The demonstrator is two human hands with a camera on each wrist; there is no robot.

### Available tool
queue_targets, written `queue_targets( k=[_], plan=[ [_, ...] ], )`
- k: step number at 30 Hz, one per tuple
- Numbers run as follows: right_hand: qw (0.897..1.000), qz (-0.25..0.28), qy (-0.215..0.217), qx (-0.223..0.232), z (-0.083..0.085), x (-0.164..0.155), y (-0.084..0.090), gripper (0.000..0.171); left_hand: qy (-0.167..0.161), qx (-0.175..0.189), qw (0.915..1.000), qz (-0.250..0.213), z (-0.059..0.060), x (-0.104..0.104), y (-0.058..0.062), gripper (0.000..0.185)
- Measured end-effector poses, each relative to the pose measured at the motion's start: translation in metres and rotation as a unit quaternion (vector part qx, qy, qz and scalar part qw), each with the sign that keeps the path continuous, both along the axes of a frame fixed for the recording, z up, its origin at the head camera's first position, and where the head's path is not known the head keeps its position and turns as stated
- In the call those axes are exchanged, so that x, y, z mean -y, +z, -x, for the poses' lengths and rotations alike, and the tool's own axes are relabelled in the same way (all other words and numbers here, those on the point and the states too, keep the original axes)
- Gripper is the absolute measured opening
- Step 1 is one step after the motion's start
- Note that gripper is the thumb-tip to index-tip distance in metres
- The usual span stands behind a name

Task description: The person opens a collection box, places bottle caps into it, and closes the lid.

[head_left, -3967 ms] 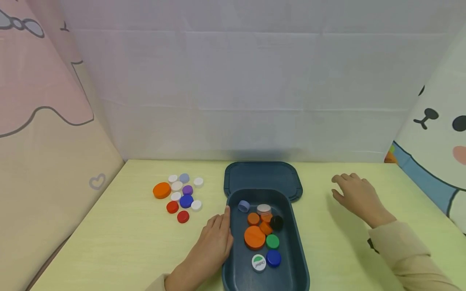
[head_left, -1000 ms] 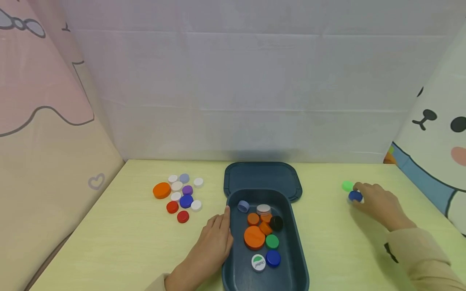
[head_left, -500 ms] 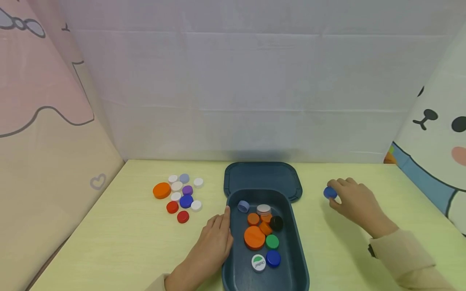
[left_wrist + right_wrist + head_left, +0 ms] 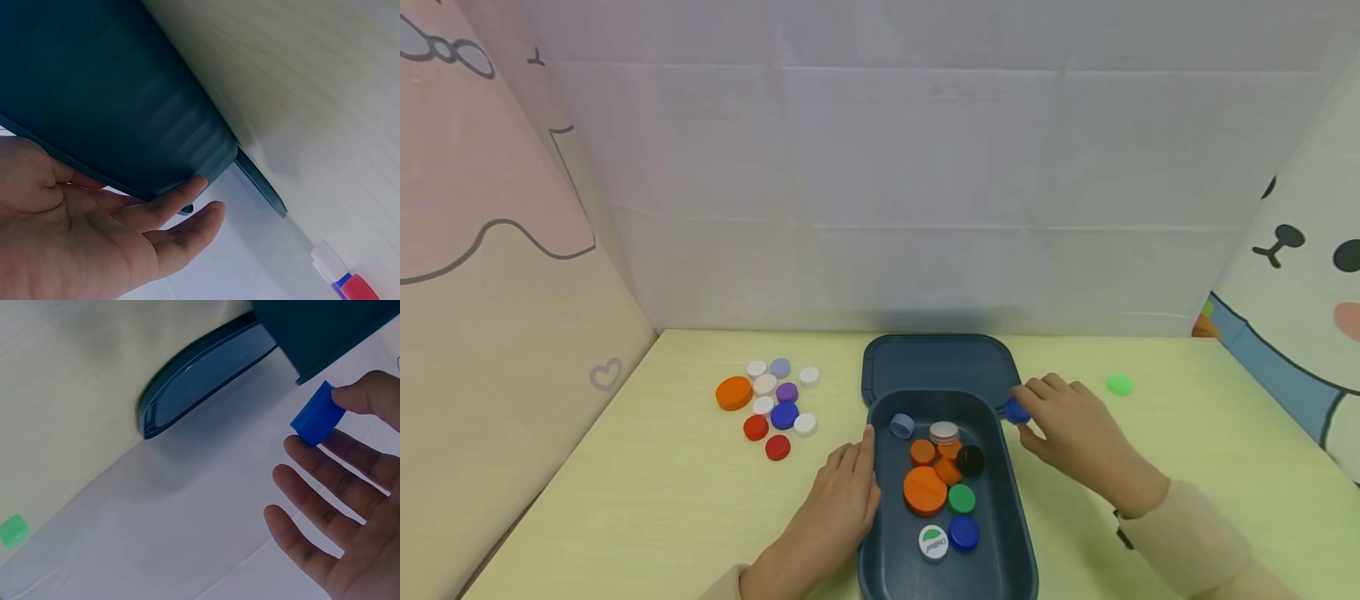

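Blue cap (image 4: 1017, 411) pinched in right hand (image 4: 1071, 437) at bin's (image 4: 1018, 533) two-o'clock rim; best carried inward before release, left hand (image 4: 838, 500) apparently flat-fingered, bracing the nine-o'clock wall.

Smooth plastic blue cap (image 4: 317, 415); matt plastic bin (image 4: 1015, 533).

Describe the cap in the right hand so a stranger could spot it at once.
Find the dark teal tub in the middle of the yellow-green table. At its far right corner, the right hand pinches a small blue cap at its fingertips. It is the only cap off the surface; the green cap lies alone farther right.
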State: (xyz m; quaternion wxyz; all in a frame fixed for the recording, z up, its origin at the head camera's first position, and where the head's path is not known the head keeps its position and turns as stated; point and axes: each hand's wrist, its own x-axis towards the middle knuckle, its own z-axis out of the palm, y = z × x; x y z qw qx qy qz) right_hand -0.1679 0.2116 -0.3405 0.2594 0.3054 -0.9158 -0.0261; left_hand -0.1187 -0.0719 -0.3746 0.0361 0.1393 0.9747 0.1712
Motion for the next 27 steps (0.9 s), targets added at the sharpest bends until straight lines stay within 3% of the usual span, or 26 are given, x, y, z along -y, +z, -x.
queue_targets(
  k=[12, 27],
  plan=[
    [0.998, -0.028, 0.051, 0.030, -0.010, 0.050, -0.011, 0.032, -0.004, -0.005, 1.0000, 0.001, 0.000, 0.000, -0.001, 0.057],
    [0.992, -0.032, 0.099, 0.066, -0.011, 0.085, -0.022, 0.026, -0.005, 0.004, 1.0000, -0.002, 0.000, 0.001, 0.000, 0.057]
  ],
)
